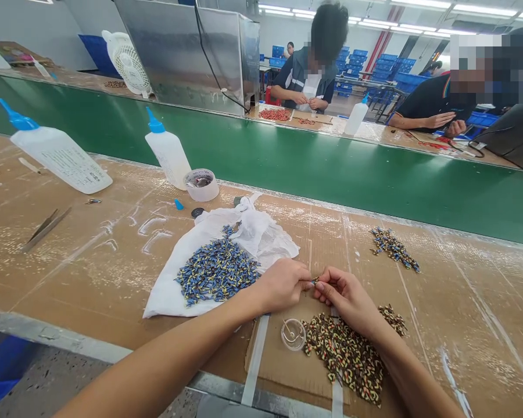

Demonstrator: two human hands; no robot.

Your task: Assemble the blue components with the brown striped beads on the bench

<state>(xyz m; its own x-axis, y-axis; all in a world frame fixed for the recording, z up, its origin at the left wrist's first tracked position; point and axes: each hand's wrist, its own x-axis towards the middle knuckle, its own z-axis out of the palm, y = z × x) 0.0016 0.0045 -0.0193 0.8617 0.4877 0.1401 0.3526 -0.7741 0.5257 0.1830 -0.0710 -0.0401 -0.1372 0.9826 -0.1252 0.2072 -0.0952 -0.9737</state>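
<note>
My left hand and my right hand meet fingertip to fingertip, both pinched on a tiny dark and yellow painted piece that the fingers mostly hide. Left of them, a white plastic bag lies spread out under a heap of small blue and yellow pieces. Below my right hand is a pile of small dark, cream and red pieces. Beside that pile stands a small clear round dish with a thin stick in it. Farther right lies a small group of blue and dark pieces.
Two white bottles with blue nozzles, one tilted and one nearer the middle, stand left by a tape roll. Tweezers lie at far left. A green belt crosses behind; co-workers sit beyond it.
</note>
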